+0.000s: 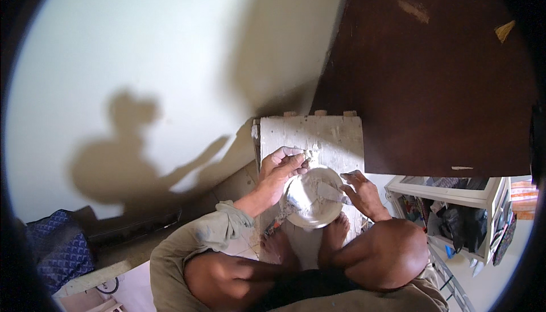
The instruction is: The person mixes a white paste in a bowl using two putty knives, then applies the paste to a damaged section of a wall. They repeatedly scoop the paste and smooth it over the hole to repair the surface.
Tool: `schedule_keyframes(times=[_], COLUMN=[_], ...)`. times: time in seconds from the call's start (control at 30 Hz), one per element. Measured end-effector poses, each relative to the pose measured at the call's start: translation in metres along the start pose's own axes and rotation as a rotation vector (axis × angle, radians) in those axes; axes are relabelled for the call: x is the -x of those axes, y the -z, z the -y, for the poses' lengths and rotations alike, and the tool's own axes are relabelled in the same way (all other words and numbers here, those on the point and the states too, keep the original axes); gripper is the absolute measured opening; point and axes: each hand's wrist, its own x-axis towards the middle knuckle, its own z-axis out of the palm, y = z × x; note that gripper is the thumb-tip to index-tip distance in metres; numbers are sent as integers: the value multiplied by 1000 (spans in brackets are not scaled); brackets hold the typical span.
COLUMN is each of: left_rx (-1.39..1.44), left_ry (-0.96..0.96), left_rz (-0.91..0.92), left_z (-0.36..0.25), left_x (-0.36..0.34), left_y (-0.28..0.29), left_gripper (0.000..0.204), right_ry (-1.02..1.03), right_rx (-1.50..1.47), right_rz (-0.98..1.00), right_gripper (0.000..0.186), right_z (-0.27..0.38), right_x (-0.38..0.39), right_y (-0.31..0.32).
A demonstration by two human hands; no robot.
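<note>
My left hand (282, 166) pinches a small whitish lump (309, 154) just above the rim of a white bowl (304, 218), which has white paste smeared inside. My right hand (361, 192) is at the bowl's right rim with fingers curled around a pale flat scraper (330, 194) that reaches into the bowl. A second tool with a dark handle (278, 224) leans at the bowl's lower left. The bowl is on a worn, whitish plank (284, 133), above my bare feet.
A pale wall (114, 39) with shadows rises at left, a dark brown panel (432, 84) at upper right. A white open-fronted frame or cabinet (483, 201) holding items is at lower right, with a metal ladder (455, 289) below. A blue patterned cloth (57, 244) lies at lower left.
</note>
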Motion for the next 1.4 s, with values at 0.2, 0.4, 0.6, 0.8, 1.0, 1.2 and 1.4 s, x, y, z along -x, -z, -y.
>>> schedule_keyframes(times=[0.2, 0.4, 0.6, 0.8, 1.0, 1.2, 1.4], left_rx=[144, 211, 187, 201, 173, 168, 181], left_ry=[-104, -276, -327, -416, -438, -473, -513], left_rz=[30, 160, 236, 272, 288, 294, 273], left_z=[-54, -176, -314, -457, -578, -671, -725], left_x=[-12, 8, 68, 148, 211, 267, 301], left_y=[-32, -133, -242, -348, -439, -513, -568], left_gripper=[15, 18, 20, 19, 19, 17, 20], right_ry=[101, 430, 527, 676, 766, 804, 858], right_rx=[-1182, -1382, -1533, -1543, -1572, -1435, -1144], right_rz=[-27, -255, -460, -547, -606, -583, -806], right_gripper=[33, 33, 30, 31, 41, 51, 42], right_z=[73, 172, 281, 404, 505, 573, 616], right_x=[-57, -89, -74, -40, -5, 25, 41], right_y=[68, 173, 301, 447, 577, 673, 737])
